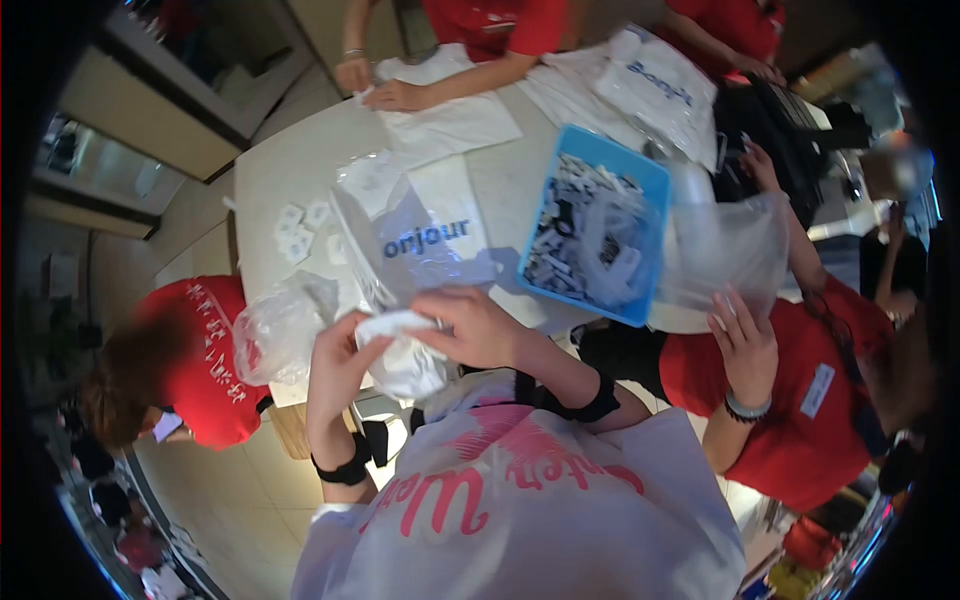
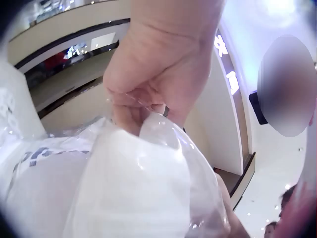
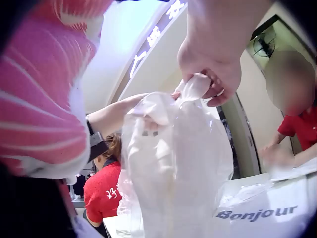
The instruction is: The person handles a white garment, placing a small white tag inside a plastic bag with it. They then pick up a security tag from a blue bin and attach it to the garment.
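Note:
A white garment in a clear plastic bag [image 1: 405,365] hangs between my two hands at the near edge of the table. My left hand [image 2: 161,69] grips one side of the bag's top, its fingers curled into the plastic. On the other side, my right hand [image 3: 213,69] pinches a bunched white corner [image 3: 195,87] at the top. The bag's body hangs down below both hands in the right wrist view. Just beyond it on the table lies a flat white bagged garment [image 1: 435,205] printed "Bonjour".
A blue bin [image 1: 655,240] of small black and white pieces stands right of my hands. Crumpled clear plastic [image 1: 285,330] and small white tags [image 1: 295,235] lie at the left. Across the white table [image 1: 270,180], a person in red handles white cloth [image 1: 455,130]; others stand around.

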`<move>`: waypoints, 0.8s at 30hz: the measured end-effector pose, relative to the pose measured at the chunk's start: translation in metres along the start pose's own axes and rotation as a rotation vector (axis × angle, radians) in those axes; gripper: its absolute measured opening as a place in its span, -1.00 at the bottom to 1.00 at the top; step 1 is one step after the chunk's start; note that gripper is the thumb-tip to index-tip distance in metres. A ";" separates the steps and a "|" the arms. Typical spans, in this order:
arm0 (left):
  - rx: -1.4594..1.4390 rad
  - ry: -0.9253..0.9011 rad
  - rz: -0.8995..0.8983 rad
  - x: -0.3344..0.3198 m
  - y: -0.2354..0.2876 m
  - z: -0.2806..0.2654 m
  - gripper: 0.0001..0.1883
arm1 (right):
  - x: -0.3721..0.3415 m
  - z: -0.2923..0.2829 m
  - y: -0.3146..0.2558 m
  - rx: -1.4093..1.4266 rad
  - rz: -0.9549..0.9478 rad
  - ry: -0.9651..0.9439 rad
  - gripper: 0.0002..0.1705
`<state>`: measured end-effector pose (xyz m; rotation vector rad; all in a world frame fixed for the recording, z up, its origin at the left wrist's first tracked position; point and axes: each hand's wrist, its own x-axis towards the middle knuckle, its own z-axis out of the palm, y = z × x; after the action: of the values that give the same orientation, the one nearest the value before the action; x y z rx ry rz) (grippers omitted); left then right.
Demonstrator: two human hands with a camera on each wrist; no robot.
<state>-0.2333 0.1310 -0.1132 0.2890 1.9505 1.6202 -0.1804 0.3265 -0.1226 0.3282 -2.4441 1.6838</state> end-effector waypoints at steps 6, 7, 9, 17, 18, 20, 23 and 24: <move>-0.174 -0.170 -0.160 -0.010 -0.040 0.017 -0.89 | -0.047 -0.046 0.017 0.174 0.308 -0.236 -0.76; -0.177 -0.175 -0.162 -0.008 -0.043 0.017 -0.89 | -0.049 -0.058 0.026 0.099 0.339 -0.127 -0.78; -0.256 -0.133 -0.154 -0.002 -0.046 0.018 -0.87 | -0.056 -0.089 0.049 -0.139 0.373 0.078 -0.80; -0.404 -0.047 -0.161 0.011 -0.043 0.023 -0.86 | -0.124 -0.178 0.143 -0.586 0.611 0.557 -0.83; -0.392 -0.056 -0.159 0.014 -0.044 0.023 -0.86 | -0.129 -0.178 0.156 -0.591 0.611 0.566 -0.83; -0.395 -0.072 -0.153 0.020 -0.045 0.021 -0.85 | -0.136 -0.173 0.175 -0.654 0.703 0.427 -0.78; -0.378 -0.090 -0.155 0.026 -0.043 0.020 -0.85 | -0.136 -0.163 0.187 -0.847 0.728 0.443 -0.75; -0.361 -0.092 -0.164 0.026 -0.043 0.020 -0.84 | -0.135 -0.161 0.187 -0.849 0.731 0.445 -0.75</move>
<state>-0.2349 0.1504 -0.1636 0.0563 1.5348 1.7752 -0.1000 0.5531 -0.2676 -1.0102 -2.7370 0.5574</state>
